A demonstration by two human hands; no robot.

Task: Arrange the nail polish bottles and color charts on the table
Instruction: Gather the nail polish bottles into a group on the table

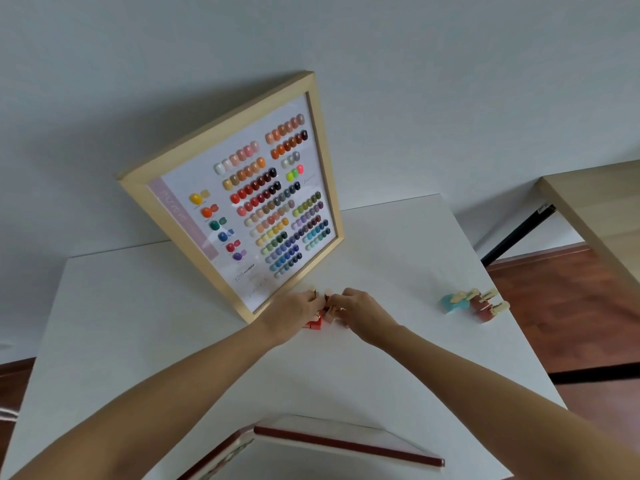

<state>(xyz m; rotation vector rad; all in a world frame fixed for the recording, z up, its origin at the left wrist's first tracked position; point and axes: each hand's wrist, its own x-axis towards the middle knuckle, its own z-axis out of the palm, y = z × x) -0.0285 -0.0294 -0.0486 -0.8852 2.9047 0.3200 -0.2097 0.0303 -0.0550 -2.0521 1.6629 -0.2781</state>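
A wood-framed color chart (242, 202) with rows of painted nail swatches leans against the wall on the white table (173, 323). Right in front of its lower edge, my left hand (298, 311) and my right hand (360, 313) meet over a small cluster of red and pink nail polish bottles (320, 318). The fingers of both hands are closed on bottle caps in that cluster, which they mostly hide. A second group of bottles (476, 304), one light blue and the others dark red with cream caps, stands near the table's right edge.
A red-edged open book-style chart (346, 443) lies at the table's near edge below my arms. A wooden table (595, 209) with a black leg stands to the right over brown floor. The wall is close behind the frame.
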